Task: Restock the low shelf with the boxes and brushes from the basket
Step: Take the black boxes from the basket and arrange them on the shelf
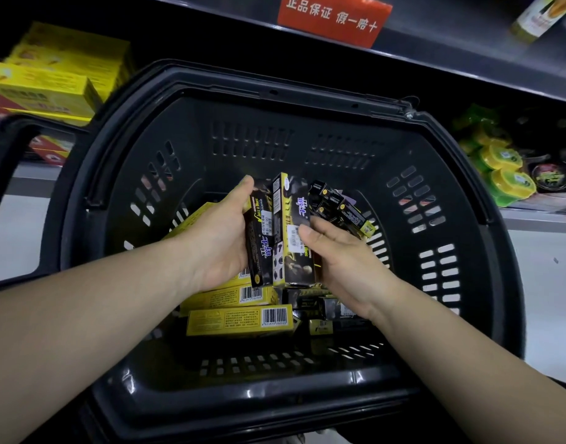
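Note:
A black plastic basket [467, 193] fills the middle of the view. Inside it my left hand [217, 238] grips an upright black and yellow box [260, 238]. My right hand [342, 261] holds a wider black and yellow box [294, 232] beside it, with several slim dark boxes [342, 206] fanned out behind my fingers. The two bunches touch between my hands. Yellow boxes with barcodes [240, 320] and dark boxes [326, 307] lie on the basket floor beneath. No brushes are visible.
Yellow and red cartons [48, 84] are stacked on the shelf at the upper left. Green and yellow lidded cups [502, 168] sit on the low shelf at the right. A red sign [332, 19] hangs on the dark shelf edge above.

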The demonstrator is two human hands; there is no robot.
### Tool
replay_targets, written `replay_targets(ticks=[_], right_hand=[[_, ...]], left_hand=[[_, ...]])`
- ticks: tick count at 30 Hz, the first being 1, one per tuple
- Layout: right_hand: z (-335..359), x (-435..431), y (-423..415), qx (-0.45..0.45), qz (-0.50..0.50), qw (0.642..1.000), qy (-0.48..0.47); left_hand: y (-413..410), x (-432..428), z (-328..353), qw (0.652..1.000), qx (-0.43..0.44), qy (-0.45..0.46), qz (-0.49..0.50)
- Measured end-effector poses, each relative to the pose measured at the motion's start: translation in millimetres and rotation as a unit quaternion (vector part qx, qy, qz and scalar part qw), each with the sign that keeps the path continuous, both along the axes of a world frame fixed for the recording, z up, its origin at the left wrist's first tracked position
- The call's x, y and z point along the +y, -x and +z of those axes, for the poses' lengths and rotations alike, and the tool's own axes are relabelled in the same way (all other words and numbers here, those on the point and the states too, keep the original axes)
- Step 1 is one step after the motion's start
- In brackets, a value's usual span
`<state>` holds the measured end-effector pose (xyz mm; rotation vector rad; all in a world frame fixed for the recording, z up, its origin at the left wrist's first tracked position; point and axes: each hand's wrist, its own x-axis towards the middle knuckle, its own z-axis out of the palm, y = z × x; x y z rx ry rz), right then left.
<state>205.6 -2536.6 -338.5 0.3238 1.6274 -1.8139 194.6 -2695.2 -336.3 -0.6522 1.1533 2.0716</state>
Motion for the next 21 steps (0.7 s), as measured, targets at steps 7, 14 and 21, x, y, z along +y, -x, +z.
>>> replay_targets(ticks=[7, 14, 21], right_hand=[[8, 8, 5, 0.09, 0.1, 0.985, -0.109], [44, 54, 29, 0.2, 0.344, 0.889, -0.226], [23, 38, 19, 0.301, 0.272, 0.886, -0.223]], left_hand=[[2, -2, -3, 0.998, 0.0, 0.02, -0.06], [8, -15, -7, 0.972, -0.011, 0.023, -0.234], [-8, -7, -2, 0.914, 0.091, 0.121, -0.377]])
